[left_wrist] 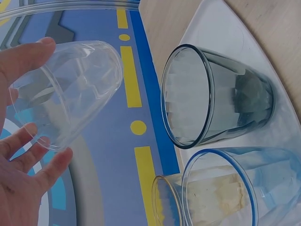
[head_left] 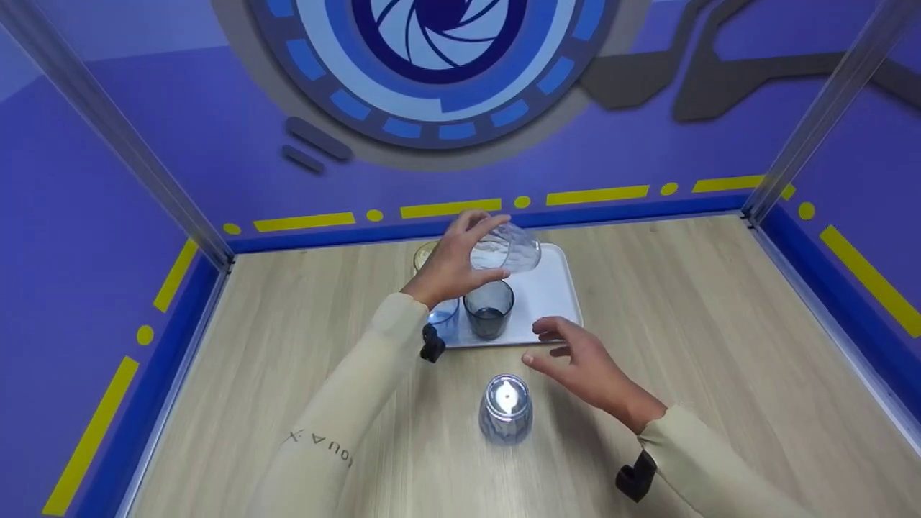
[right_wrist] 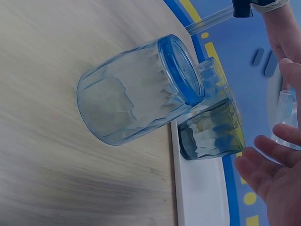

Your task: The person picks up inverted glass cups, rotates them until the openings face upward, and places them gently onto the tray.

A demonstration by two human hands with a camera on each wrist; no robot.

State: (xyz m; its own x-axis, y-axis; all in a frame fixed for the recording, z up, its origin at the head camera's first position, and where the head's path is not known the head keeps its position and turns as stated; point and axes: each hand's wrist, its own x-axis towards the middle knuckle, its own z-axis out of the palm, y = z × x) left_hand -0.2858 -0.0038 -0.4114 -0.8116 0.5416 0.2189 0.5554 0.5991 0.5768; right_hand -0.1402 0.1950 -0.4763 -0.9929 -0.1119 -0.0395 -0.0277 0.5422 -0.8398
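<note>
My left hand [head_left: 483,246] grips a clear plastic cup [head_left: 512,247], tilted on its side above the white tray [head_left: 557,288]; in the left wrist view the clear cup [left_wrist: 66,94] sits between thumb and fingers [left_wrist: 49,165]. A dark grey cup [head_left: 489,309] stands upright on the tray, beside a blue-rimmed cup [head_left: 444,316] half hidden by my left wrist. A yellowish cup [head_left: 423,253] shows behind that hand. My right hand [head_left: 536,344] hovers with relaxed fingers at the tray's front edge, holding nothing. A blue cup [head_left: 506,409] stands upside down on the table close to it.
The wooden table [head_left: 719,345] is boxed in by purple walls with metal corner posts [head_left: 813,122]. The tray lies near the back wall. In the right wrist view the upside-down blue cup [right_wrist: 136,89] stands just in front of the tray edge [right_wrist: 197,197].
</note>
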